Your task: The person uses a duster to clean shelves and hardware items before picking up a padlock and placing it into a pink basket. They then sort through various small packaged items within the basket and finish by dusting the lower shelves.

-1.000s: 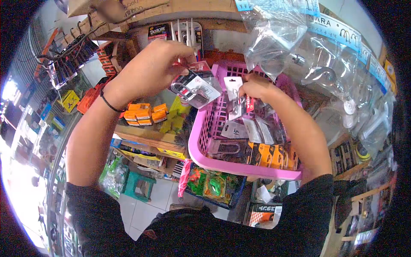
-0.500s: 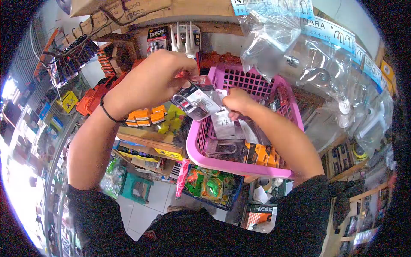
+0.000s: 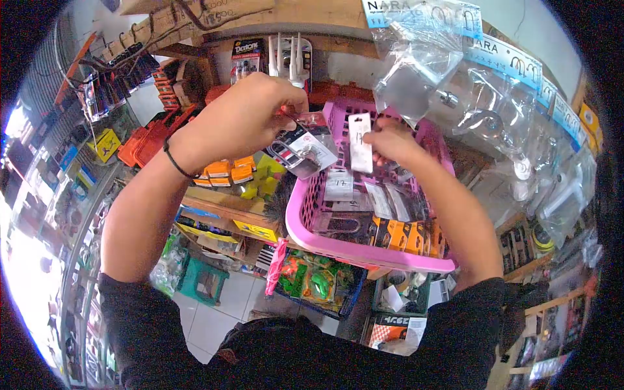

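My left hand (image 3: pixel 276 107), with a dark band at the wrist, is closed on the top of a blister pack (image 3: pixel 302 153) with a padlock printed on its card. Another clear pack with red on it shows just behind. Between the fingers of my right hand (image 3: pixel 393 142) is a narrow white card (image 3: pixel 359 144) with 17 written on it, held upright over the basket. Both hands are above a pink plastic basket (image 3: pixel 364 252). Inside it lie a white packet (image 3: pixel 339 187) also marked 17, a clear pack with a shackle shape, and several orange-and-black packs (image 3: pixel 400 235).
Clear NARA packets (image 3: pixel 504 58) hang close on the right. Left of the basket, small orange boxes (image 3: pixel 224 172) and yellow packs sit on a wooden shelf. Below are a dark blue basket (image 3: pixel 325 283) of colourful packs and a green stool (image 3: pixel 201 279).
My right hand has lifted the white card up from the basket and moved slightly right. My left hand still holds the padlock pack, nearly in place. The view has shifted slightly.
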The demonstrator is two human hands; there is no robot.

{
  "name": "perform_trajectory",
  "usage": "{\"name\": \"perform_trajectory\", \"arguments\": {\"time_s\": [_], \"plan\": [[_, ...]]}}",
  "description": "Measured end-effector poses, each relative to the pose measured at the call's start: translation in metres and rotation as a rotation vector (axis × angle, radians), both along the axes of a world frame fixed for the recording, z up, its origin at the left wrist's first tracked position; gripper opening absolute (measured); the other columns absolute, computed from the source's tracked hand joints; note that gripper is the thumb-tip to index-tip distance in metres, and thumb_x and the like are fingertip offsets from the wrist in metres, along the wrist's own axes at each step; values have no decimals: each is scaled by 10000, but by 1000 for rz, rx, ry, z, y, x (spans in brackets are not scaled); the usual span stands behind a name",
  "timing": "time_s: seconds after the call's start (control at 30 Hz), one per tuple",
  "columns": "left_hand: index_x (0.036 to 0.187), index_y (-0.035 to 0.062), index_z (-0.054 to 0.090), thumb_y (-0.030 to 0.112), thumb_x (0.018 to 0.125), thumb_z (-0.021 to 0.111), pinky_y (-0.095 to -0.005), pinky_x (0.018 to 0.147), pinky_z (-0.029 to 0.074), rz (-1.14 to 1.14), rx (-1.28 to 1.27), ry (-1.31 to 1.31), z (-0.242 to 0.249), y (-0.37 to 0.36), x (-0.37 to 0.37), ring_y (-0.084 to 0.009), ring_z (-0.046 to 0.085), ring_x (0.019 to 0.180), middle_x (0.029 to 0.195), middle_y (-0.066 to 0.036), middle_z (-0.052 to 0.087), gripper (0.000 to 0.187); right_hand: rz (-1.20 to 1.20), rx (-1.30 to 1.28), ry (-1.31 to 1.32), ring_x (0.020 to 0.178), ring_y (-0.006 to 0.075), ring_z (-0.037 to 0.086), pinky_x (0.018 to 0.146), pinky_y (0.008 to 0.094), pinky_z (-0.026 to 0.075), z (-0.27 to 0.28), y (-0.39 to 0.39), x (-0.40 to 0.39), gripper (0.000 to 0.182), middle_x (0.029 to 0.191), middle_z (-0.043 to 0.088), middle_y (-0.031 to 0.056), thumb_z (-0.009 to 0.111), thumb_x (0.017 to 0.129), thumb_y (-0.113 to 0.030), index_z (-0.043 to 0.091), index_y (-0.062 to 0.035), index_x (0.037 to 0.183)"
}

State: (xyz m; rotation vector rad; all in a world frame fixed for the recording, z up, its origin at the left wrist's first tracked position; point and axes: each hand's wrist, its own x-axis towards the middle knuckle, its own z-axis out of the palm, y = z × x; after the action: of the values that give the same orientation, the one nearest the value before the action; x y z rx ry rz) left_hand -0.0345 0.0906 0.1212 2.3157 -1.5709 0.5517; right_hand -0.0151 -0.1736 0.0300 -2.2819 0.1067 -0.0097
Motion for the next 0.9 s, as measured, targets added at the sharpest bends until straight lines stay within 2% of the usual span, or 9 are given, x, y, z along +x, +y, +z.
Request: {"name": "perform_trajectory", "arguments": {"time_s": [0.07, 0.2, 0.23, 0.37, 0.47, 0.53, 0.67, 0.87, 0.9], "plan": [[817, 10, 572, 32, 639, 629, -335, 611, 444, 18, 26, -1, 0, -4, 2, -289, 558, 670, 727, -134, 574, 188, 33, -210, -38, 431, 163, 552, 402, 299, 441, -2, 16, -18, 213, 531, 544, 97, 613, 676, -166, 527, 19, 736], [836, 5, 573, 25, 657, 634, -322, 612, 450, 36, -19, 82, -7, -11, 6, -263, 565, 646, 722, -136, 581, 191, 99, -411, -242, 524, 258, 585, 527, 337, 464, -37, 30, -15, 223, 593, 574, 182, 604, 597, -174, 549, 38, 638], [840, 2, 572, 25, 664, 635, -316, 608, 451, 56, -35, 85, -7, -12, 5, -250, 567, 638, 716, -136, 582, 188, 62, -376, -101, 602, 296, 591, 590, 349, 461, -36, 29, -15, 224, 633, 583, 197, 599, 590, -185, 567, 28, 651], [844, -2, 570, 21, 679, 629, -305, 590, 448, 69, -38, 142, -8, -10, 6, -225, 564, 628, 706, -137, 579, 177, 102, -428, -126, 609, 304, 591, 585, 355, 459, -33, 25, -14, 223, 635, 584, 186, 605, 592, -186, 574, 15, 685], [848, -5, 567, 27, 688, 628, -303, 575, 443, 94, -32, 203, -9, -8, 6, -200, 559, 610, 686, -131, 575, 174, 174, -444, -261, 556, 292, 582, 556, 349, 452, -33, 16, -16, 229, 637, 588, 166, 612, 647, -202, 575, 7, 732], [854, -7, 565, 26, 693, 627, -302, 562, 439, 71, -22, 120, -10, -7, 6, -181, 550, 588, 660, -122, 570, 176, 309, -305, 30, 553, 284, 578, 548, 350, 444, -23, 10, -17, 228, 640, 591, 152, 580, 732, -214, 567, 8, 784], [853, -9, 564, 22, 693, 626, -299, 556, 437, 64, -62, 143, -15, -6, 7, -172, 546, 586, 660, -119, 571, 174, 571, -465, 79, 838, 304, 567, 736, 378, 430, -32, 9, -9, 313, 930, 584, 189, 527, 776, -269, 573, -39, 984], [854, -13, 568, 25, 703, 617, -291, 584, 440, 75, -74, 296, -18, -14, 5, -158, 549, 616, 698, -118, 586, 164, 464, -523, -140, 826, 319, 564, 725, 386, 433, -47, 24, 0, 272, 882, 595, 171, 459, 813, -245, 579, -23, 914], [857, -13, 570, 29, 708, 614, -288, 593, 441, 72, -69, 271, -19, -16, 7, -147, 547, 624, 696, -112, 585, 161, 452, -360, -231, 800, 289, 571, 697, 371, 441, -39, 21, 0, 288, 840, 596, 160, 440, 820, -261, 579, -21, 897]]}}
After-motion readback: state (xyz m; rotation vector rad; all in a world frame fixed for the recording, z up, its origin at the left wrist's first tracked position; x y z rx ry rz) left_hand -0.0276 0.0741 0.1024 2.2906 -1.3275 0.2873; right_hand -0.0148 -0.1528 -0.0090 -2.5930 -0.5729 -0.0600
